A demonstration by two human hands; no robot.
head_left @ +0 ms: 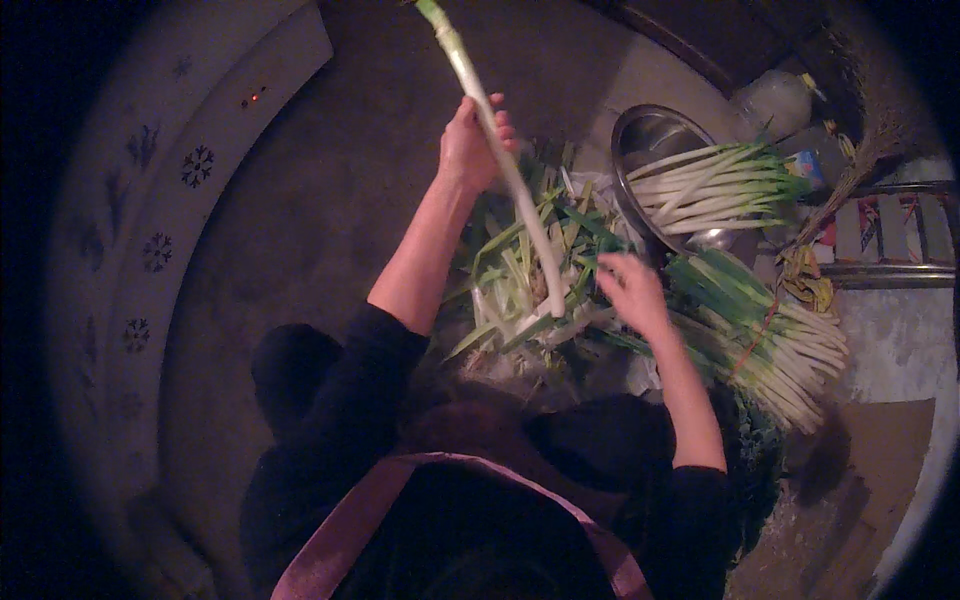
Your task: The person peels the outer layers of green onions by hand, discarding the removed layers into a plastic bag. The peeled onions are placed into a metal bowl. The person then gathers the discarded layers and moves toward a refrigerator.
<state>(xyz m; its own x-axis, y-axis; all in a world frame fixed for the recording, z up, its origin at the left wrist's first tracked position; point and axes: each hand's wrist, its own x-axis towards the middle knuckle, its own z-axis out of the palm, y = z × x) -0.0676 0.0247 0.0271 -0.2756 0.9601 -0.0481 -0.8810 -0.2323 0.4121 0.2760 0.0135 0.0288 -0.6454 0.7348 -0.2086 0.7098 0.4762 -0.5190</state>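
Note:
My left hand (468, 148) is closed around a long green onion (530, 220), gripping it along its upper half. The stalk slants, its green end at the top edge of the view and its white end low, above a heap of peeled leaves and trimmings (510, 270). To the right of that white end is my right hand (634, 292), slightly blurred, its fingers apart and nothing seen in them. Close by on the right lies a tied bundle of green onions (790, 350), white ends toward the lower right.
A metal bowl (622, 180) beyond my right hand holds several cleaned green onions (700, 190). A twig broom (865, 150) and a metal rack (890, 270) stand at the right. On the left is a long pale panel (190, 230) with snowflake patterns. Cardboard (890, 440) lies lower right.

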